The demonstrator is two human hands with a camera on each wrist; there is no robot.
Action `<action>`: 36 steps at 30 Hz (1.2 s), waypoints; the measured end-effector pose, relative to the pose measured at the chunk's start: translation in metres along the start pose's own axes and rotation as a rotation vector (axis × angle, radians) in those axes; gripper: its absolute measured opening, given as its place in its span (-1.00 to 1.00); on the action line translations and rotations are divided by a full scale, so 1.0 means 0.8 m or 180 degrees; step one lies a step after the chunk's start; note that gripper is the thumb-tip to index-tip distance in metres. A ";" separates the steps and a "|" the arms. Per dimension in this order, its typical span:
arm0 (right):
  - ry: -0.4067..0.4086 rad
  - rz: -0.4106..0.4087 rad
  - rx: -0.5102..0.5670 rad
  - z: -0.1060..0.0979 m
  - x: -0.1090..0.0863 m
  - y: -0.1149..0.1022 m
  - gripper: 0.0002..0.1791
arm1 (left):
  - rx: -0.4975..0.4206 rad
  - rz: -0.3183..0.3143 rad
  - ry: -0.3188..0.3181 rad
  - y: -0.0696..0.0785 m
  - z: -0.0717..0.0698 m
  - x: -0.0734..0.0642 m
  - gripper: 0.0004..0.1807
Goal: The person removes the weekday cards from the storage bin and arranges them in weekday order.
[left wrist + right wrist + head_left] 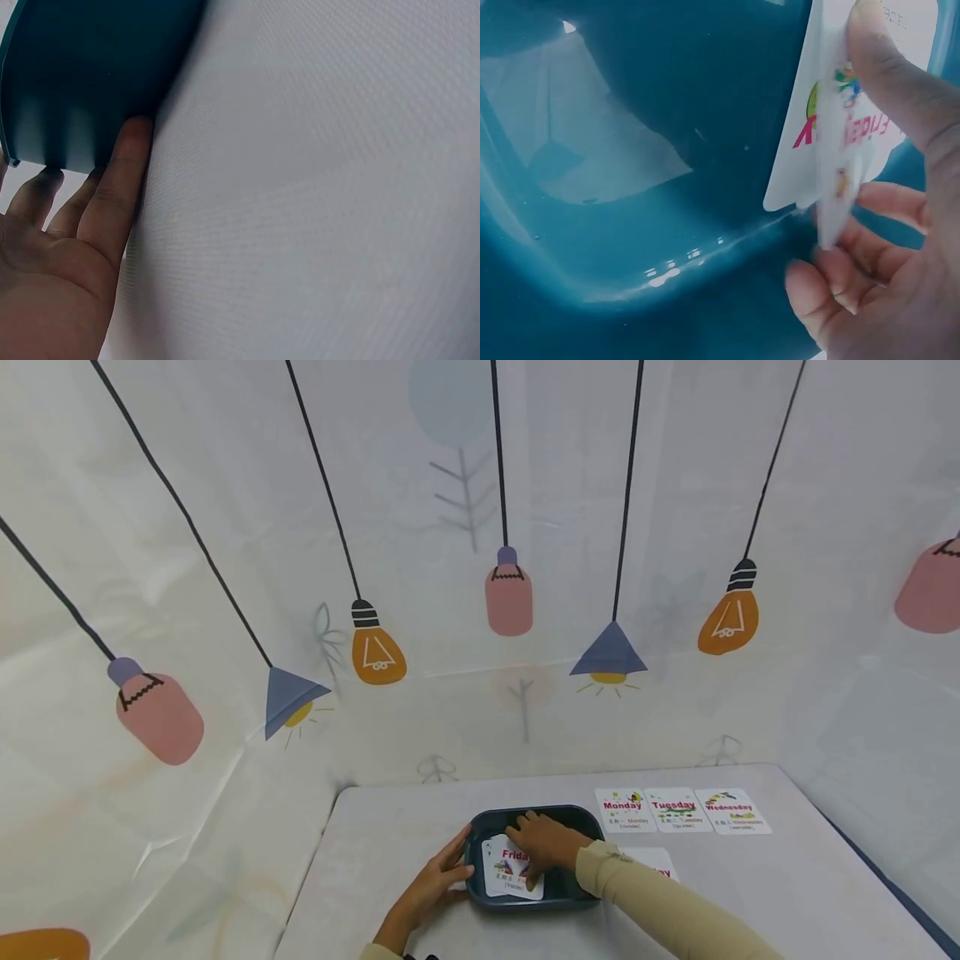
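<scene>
A dark teal tray [540, 906] stands on the white table. Inside its left part lies a small stack of white cards, the top one a Friday card [510, 883] with red lettering and a coloured picture. Reaching in from the right, my right hand [551, 842] pinches the card's edge; the right wrist view shows the thumb on one face and fingers behind a blurred, tilted card [836, 202]. Against the tray's left outer wall rests my left hand [435, 881], its fingers [112, 187] fairly straight and the thumb touching the rim.
A Monday card [626, 814], a Tuesday card [677, 814] and a Wednesday card [731, 814] lie in a row at the back right. Partly covered by my right forearm, another card [656, 858] lies below them. White lamp-printed sheeting [450, 718] surrounds the table.
</scene>
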State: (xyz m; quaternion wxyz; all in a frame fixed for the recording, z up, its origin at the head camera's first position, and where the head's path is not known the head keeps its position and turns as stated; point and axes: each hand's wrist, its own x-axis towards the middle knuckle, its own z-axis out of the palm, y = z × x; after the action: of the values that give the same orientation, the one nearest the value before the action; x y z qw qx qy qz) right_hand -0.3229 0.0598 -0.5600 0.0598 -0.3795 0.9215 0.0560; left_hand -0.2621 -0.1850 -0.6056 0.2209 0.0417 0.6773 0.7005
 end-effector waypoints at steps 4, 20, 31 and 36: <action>-0.0049 0.0020 0.0349 -0.004 -0.003 0.005 -0.03 | 0.0018 -0.0015 -0.0002 0.001 0.001 0.000 -0.19; -0.0022 0.0133 0.1520 -0.013 -0.014 0.021 -0.18 | 0.0067 -0.0053 0.0034 0.003 0.001 -0.003 -0.19; 0.0035 0.0020 0.1798 -0.014 -0.021 0.035 -0.15 | 0.0052 -0.0065 0.0038 0.003 0.002 -0.002 -0.18; 0.0147 -0.0016 0.2090 -0.007 -0.021 0.040 -0.23 | 0.0057 -0.0081 0.0034 0.003 0.003 -0.002 -0.18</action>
State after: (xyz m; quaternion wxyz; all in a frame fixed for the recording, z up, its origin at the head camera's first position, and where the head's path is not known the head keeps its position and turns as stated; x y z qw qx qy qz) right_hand -0.3340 0.0927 -0.5498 0.1582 -0.3434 0.8906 -0.2529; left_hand -0.2603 -0.1836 -0.6024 0.2258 0.0313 0.6853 0.6917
